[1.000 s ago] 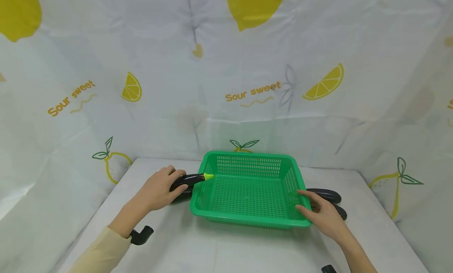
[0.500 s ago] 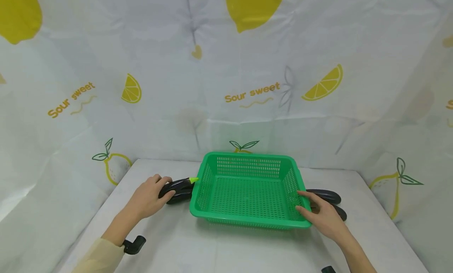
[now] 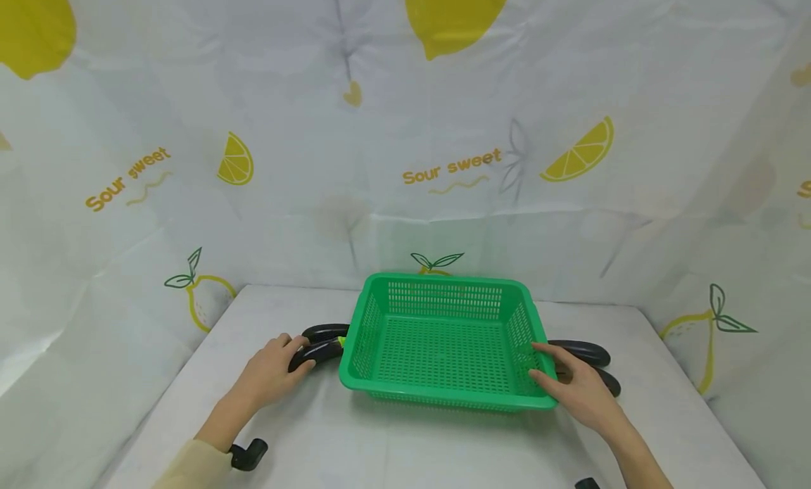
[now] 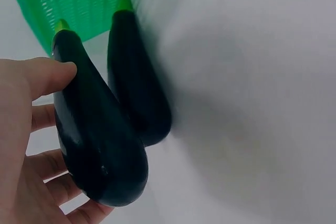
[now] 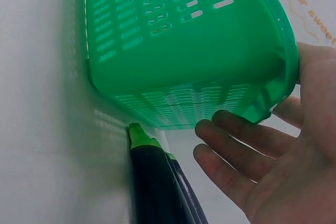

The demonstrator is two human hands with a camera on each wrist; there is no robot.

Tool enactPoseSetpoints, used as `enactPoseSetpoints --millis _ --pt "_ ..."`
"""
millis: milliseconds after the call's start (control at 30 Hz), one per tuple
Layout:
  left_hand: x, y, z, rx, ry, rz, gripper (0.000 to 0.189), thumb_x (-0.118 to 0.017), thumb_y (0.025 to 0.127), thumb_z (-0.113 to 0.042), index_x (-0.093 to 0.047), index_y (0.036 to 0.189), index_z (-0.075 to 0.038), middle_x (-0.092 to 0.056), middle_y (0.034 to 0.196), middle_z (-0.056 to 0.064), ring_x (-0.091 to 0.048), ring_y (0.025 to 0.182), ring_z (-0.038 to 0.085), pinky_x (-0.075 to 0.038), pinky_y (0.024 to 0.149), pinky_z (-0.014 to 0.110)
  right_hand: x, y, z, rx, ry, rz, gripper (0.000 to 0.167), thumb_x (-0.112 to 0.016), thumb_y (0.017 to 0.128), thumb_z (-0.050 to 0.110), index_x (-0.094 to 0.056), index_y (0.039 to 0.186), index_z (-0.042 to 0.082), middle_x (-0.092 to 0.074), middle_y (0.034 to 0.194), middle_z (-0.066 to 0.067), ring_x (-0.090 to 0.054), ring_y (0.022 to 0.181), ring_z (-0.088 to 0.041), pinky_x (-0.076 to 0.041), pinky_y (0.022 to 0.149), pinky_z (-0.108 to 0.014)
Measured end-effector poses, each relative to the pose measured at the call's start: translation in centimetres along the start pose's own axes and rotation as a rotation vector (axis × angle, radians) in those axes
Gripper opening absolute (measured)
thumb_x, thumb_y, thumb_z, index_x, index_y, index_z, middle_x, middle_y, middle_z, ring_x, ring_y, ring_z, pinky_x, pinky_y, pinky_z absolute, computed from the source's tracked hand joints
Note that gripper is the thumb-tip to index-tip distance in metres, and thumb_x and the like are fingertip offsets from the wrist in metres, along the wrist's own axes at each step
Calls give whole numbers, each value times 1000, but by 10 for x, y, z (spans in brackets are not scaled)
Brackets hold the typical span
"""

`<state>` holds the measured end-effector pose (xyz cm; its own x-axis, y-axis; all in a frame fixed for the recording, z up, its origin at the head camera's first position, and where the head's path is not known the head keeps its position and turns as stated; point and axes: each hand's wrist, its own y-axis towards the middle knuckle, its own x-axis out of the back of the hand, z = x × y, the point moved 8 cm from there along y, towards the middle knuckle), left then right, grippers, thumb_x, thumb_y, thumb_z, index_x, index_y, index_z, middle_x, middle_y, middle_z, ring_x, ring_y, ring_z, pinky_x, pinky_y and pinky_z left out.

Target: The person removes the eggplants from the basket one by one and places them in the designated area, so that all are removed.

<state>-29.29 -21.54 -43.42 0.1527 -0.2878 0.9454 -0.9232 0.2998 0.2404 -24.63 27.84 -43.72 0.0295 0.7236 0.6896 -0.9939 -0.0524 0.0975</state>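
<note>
My left hand (image 3: 271, 371) holds a dark purple eggplant (image 3: 315, 354) with a bright green stem end, just left of the green plastic basket (image 3: 443, 399). In the left wrist view the thumb lies across this eggplant (image 4: 100, 135) and the fingers curl under it. A second eggplant (image 3: 324, 331) lies right behind it, also at the basket's left side. At the opposite side, my right hand (image 3: 579, 389) grips the basket's rim, with fingertips reaching over its inner wall. Nothing lies inside the basket.
Two more eggplants, a rear one (image 3: 581, 352) and a front one (image 3: 610, 381), lie right of the basket, the front one partly behind my right hand. A white cloth (image 3: 342, 447) covers the table, and a lemon-print sheet (image 3: 380, 158) hangs behind it.
My left hand has drawn the eggplant from over the basket's left rim leftward, then down toward the front, beside the other one. My right hand and the basket have stayed put.
</note>
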Motion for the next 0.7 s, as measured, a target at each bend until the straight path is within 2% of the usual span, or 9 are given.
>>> enactPoseSetpoints --millis 167,333,467,700 --pt "-14 2 -7 -22 17 15 33 -72 94 -31 -66 120 -10 -58 96 5 -53 80 18 -47 68 40 0 0 0 -3 0 2 65 -70 97 40 -50 147 4 -55 138 -31 -65 112 -40 -54 87 -52" --pt "-23 5 -18 -52 56 13 36 -74 93 -31 -68 120 -9 -60 98 8 -58 86 24 -51 70 45 -1 0 -1 -6 -1 6 65 -70 97 39 -50 147 3 -54 138 -32 -65 112 -40 -54 87 -52" --pt "-32 6 -24 -67 108 19 36 -76 92 -30 -67 119 -8 -58 95 9 -57 85 26 -49 69 46 -1 -1 -1 -6 2 3 64 -70 97 39 -50 147 4 -54 139 -31 -65 112 -40 -54 87 -52" --pt "-40 8 -29 -96 184 -14 35 -80 88 -30 -69 114 -9 -54 92 8 -51 82 26 -46 69 45 -1 -1 0 -4 3 -1 64 -70 97 39 -50 147 4 -54 139 -31 -65 112 -39 -54 87 -52"
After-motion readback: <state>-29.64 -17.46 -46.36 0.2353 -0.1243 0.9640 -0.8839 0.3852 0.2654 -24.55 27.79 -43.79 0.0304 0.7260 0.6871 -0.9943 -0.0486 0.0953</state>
